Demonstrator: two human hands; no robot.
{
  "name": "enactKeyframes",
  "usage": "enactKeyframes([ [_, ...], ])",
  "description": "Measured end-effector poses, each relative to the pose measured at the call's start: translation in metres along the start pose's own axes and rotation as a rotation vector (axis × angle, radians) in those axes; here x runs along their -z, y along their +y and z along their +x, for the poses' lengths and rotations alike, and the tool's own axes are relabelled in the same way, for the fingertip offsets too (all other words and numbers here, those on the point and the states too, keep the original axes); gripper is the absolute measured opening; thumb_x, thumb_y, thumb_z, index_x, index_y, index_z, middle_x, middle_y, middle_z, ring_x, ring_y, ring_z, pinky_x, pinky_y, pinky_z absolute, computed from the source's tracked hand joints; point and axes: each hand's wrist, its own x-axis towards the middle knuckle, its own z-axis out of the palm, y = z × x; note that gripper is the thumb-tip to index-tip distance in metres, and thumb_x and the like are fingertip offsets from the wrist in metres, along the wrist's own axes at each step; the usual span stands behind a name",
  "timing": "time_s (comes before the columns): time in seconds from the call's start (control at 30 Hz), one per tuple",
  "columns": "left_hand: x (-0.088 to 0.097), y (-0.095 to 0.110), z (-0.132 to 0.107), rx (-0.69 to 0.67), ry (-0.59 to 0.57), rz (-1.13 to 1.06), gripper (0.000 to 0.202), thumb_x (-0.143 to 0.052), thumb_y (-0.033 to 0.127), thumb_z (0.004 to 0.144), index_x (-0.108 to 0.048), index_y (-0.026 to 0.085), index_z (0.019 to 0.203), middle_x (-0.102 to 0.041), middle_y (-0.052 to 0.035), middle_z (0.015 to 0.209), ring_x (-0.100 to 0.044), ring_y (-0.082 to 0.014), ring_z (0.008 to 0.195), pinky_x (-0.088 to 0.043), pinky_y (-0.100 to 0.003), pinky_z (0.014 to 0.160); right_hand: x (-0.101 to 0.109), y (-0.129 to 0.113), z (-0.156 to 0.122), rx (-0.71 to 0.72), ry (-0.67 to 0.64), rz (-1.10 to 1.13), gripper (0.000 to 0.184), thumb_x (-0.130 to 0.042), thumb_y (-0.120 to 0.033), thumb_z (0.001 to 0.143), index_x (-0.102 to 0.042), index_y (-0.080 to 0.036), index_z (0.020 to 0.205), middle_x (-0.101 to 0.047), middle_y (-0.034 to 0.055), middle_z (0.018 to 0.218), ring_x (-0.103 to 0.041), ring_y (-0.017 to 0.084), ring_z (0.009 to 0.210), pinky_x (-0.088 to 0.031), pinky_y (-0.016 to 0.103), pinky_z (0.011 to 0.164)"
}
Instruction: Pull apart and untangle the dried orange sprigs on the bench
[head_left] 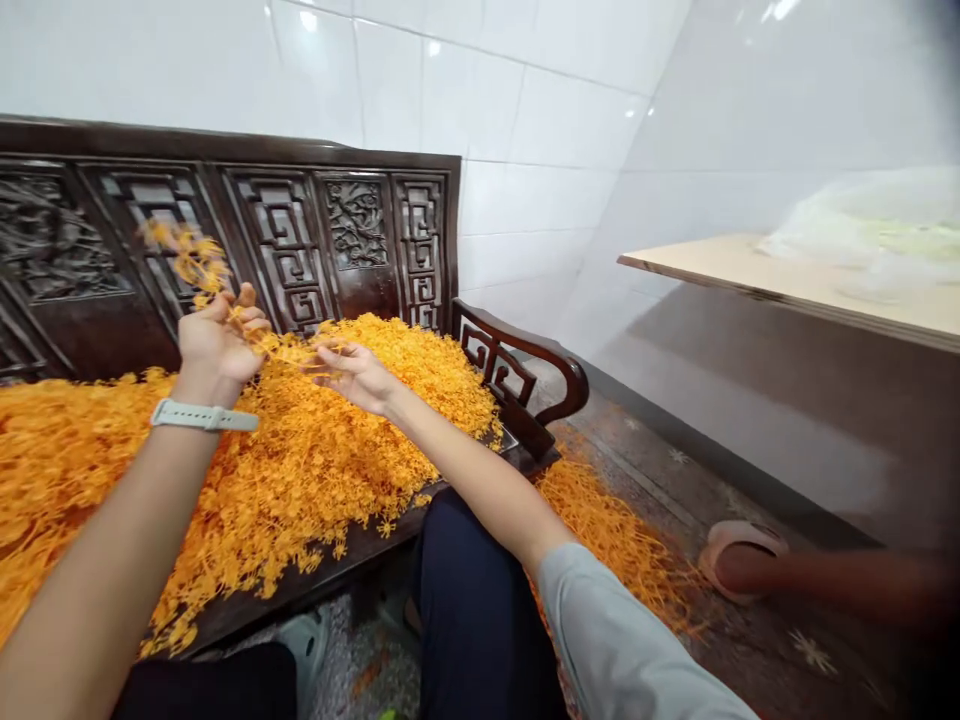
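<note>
The orange strand [201, 265] is held clear above the seat of the bench [375, 290], in front of its carved back. It runs between both hands, and its upper end is blurred.

The left hand [225, 340], palm turned up in front of the bench back, has its fingers partly curled, with the strand between thumb and fingers. The right hand [360, 378], over the bench seat on the armrest side, pinches the lower end lightly with thumb and fingertips, with little gap between them. Whether each hand holds one piece or several cannot be told.

The step in hand appears to be two-handed handling of the strand, judged to be drawing out or separating it. The next move calls for a light pinch at both ends, a steady left hand, and clearance from the orange pile [315, 470] heaped along the bench seat, because the thin parts are likely to snag.

Longer orange stems [615, 530] lie on the floor beside the armrest end of the bench. Another person's shoe [724, 550] stands farther out from that end. A board [697, 258] bearing a clear bag [840, 235] projects to the right of the bench.
</note>
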Motion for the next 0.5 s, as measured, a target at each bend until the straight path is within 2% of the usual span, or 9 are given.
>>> enactKeyframes([
  [0.1,0.008,0.001,0.007,-0.021,0.049,-0.051,0.085,-0.093,0.064,0.032,-0.034,0.02,0.074,-0.051,0.0101,0.06,-0.017,-0.0091,0.059,-0.01,-0.029,0.061,-0.005,-0.007,0.003,0.069,0.005,-0.032,0.031,-0.087,-0.052,0.082,-0.076,-0.026,0.095,-0.083,0.0026,0.11,-0.074,0.019,0.104,-0.058,0.034,0.089],
  [0.2,0.016,-0.01,0.019,-0.034,0.091,0.014,0.082,-0.092,0.076,0.04,-0.044,0.026,0.084,-0.05,0.0115,0.063,-0.02,-0.007,0.055,-0.013,-0.029,0.056,-0.009,-0.009,0.005,0.142,0.066,-0.156,0.029,-0.083,-0.055,0.087,-0.08,-0.029,0.099,-0.08,0.0038,0.128,-0.071,0.02,0.113,-0.057,0.033,0.091],
  [0.27,0.02,-0.021,0.027,-0.066,0.122,0.093,0.078,-0.085,0.085,0.048,-0.051,0.028,0.089,-0.051,0.0108,0.061,-0.021,-0.0069,0.052,-0.015,-0.03,0.053,-0.007,-0.007,0.002,0.159,0.111,-0.219,0.027,-0.083,-0.054,0.087,-0.081,-0.03,0.1,-0.079,0.0035,0.127,-0.07,0.019,0.113,-0.056,0.033,0.092],
  [0.33,0.024,-0.033,0.031,-0.175,0.132,0.235,0.069,-0.076,0.089,0.062,-0.056,0.027,0.086,-0.051,0.0077,0.056,-0.026,-0.0082,0.049,-0.017,-0.032,0.052,0.0,-0.007,-0.002,0.177,0.18,-0.256,0.022,-0.085,-0.049,0.086,-0.08,-0.031,0.096,-0.079,0.0029,0.117,-0.069,0.018,0.108,-0.055,0.033,0.092],
  [0.43,0.031,-0.044,0.023,-0.395,0.012,0.576,0.05,-0.067,0.069,0.089,-0.053,0.025,0.069,-0.05,0.0015,0.05,-0.038,-0.0127,0.051,-0.025,-0.035,0.055,0.014,-0.013,-0.007,0.232,0.36,-0.298,0.021,-0.087,-0.043,0.083,-0.074,-0.03,0.094,-0.076,0.0014,0.104,-0.069,0.017,0.1,-0.055,0.034,0.093],
  [0.5,0.034,-0.047,0.01,-0.49,-0.066,0.747,0.045,-0.065,0.05,0.094,-0.047,0.024,0.063,-0.049,0.0003,0.052,-0.038,-0.0144,0.053,-0.025,-0.036,0.058,0.019,-0.018,-0.008,0.269,0.451,-0.357,0.029,-0.081,-0.05,0.084,-0.07,-0.03,0.102,-0.075,0.0023,0.106,-0.069,0.017,0.097,-0.056,0.035,0.092],
])
